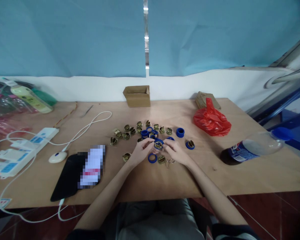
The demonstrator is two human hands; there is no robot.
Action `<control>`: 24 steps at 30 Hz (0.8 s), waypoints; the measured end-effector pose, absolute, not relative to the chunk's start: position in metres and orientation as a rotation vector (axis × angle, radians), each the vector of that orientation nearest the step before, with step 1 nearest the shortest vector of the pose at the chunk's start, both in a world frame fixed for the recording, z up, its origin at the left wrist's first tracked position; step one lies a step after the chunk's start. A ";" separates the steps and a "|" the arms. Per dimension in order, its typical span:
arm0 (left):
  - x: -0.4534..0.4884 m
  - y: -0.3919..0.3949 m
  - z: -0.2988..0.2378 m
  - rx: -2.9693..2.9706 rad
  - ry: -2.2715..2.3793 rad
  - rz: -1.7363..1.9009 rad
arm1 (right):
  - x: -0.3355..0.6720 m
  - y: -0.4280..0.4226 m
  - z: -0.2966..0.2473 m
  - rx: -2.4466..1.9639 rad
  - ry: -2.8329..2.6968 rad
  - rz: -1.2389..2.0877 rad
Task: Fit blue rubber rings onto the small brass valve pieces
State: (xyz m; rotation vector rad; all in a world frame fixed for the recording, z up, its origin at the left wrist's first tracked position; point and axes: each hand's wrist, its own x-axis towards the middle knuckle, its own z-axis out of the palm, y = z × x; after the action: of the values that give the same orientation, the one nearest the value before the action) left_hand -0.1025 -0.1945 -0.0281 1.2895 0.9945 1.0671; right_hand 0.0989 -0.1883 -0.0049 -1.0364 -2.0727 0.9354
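Observation:
Between my two hands is a blue ring with a brass-coloured disc part (158, 144) inside it. My left hand (143, 150) pinches its left side, and my right hand (175, 150) grips the right side. Just below them a bare blue ring (152, 158) lies flat beside a brass-coloured part (161, 159) and some thin wire rings (170, 162). Several more brass-coloured parts (126, 135) are spread beyond my hands, with blue rings (145, 133) among them. To the right are a stack of blue rings (180, 132) and a blue ring with a brass part in it (190, 144).
A small cardboard box (137, 96) stands at the back. On the right are a red plastic bag (212, 120) and a tilted cola bottle (250, 146). Leftward lie a phone (93, 166), a black pad (68, 176), a white puck-shaped device (57, 157), cables and a power strip (25, 151).

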 end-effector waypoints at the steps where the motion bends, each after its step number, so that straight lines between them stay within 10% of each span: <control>1: -0.102 -0.195 -0.029 1.288 0.979 1.057 | 0.099 -0.188 -0.003 -1.038 -2.080 0.917; 24: -0.101 -0.198 -0.028 1.376 1.062 1.230 | 0.137 -0.195 0.002 -1.467 -1.744 0.581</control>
State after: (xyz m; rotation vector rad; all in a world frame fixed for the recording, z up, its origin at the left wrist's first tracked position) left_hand -0.1008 -0.1980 -0.0277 1.3756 1.0617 1.2295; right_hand 0.1375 -0.1953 0.0024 -1.4674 -1.7438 0.5812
